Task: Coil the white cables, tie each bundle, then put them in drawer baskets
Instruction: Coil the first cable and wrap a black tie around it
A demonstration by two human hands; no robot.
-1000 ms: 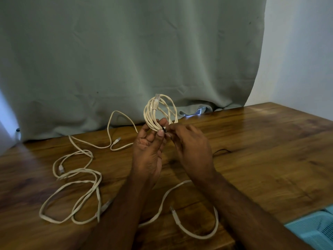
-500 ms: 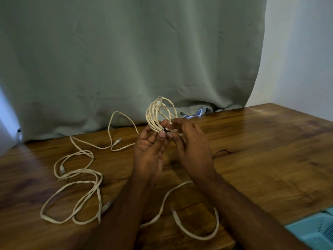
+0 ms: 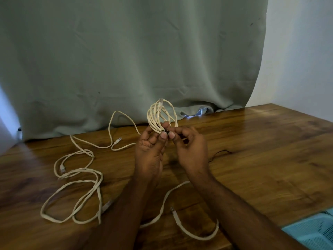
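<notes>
Right hand (image 3: 191,150) shifted slightly; both hands pinch coiled cable (image 3: 158,116).

Cream cables (image 3: 75,192), brown table (image 3: 270,159), grey-green curtain (image 3: 126,60).

The left hand (image 3: 149,152) and right hand (image 3: 189,150) meet above the middle of the brown wooden table (image 3: 261,150), holding the coiled white cable bundle (image 3: 159,115) upright between them. Loose white cables (image 3: 75,188) sprawl on the table to the left and beneath the forearms. A grey-green fabric curtain (image 3: 126,60) hangs behind the table. A light blue plastic mesh basket (image 3: 313,231) sits at the near right corner.
</notes>
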